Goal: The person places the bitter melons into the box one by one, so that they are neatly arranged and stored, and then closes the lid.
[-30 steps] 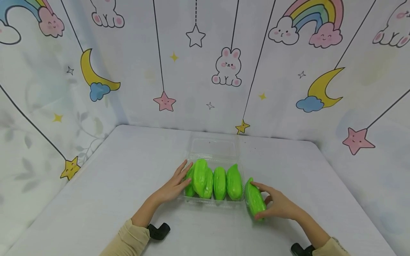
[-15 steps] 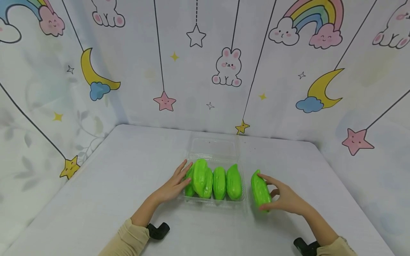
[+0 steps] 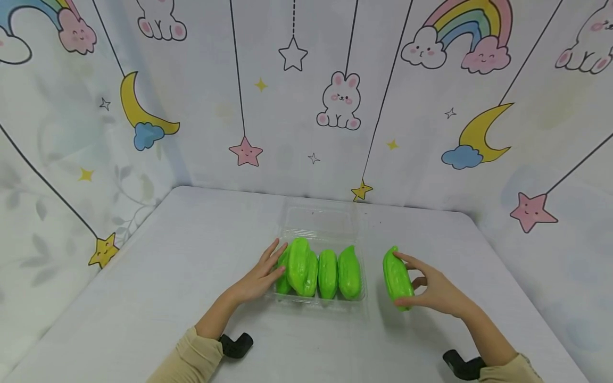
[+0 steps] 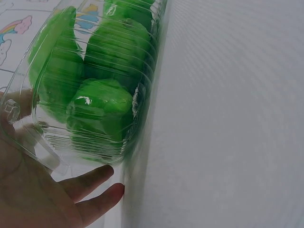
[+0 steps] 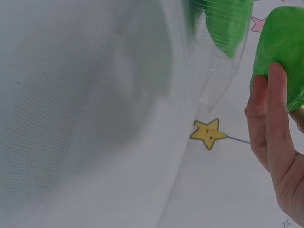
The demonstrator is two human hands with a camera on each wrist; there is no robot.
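Note:
In the head view, my right hand point(image 3: 435, 287) holds an elongated, shiny bright green piece point(image 3: 397, 277) with a pointed tip, raised over the table to the right of a clear plastic clamshell box point(image 3: 318, 301). Thumb and fingers pinch it near its two ends. Several similar green pieces point(image 3: 350, 274) stand side by side in the box, one lying over others at the left. My left hand point(image 3: 254, 279) rests with spread fingers against the box's left side. The left wrist view shows its fingertips point(image 4: 116, 190) by the box's ribbed wall; what the green pieces are is unclear.
The box's lid point(image 3: 320, 221) lies folded back behind it. A white cloth covers the table point(image 3: 191, 244). A printed curtain point(image 3: 297, 117) with stars, moons and rabbits encloses the back and sides. Black devices point(image 3: 237, 346) sit at both wrists.
My right hand has lifted the green piece from beside the box and carried it rightward and farther back. My left hand and the box have stayed in place.

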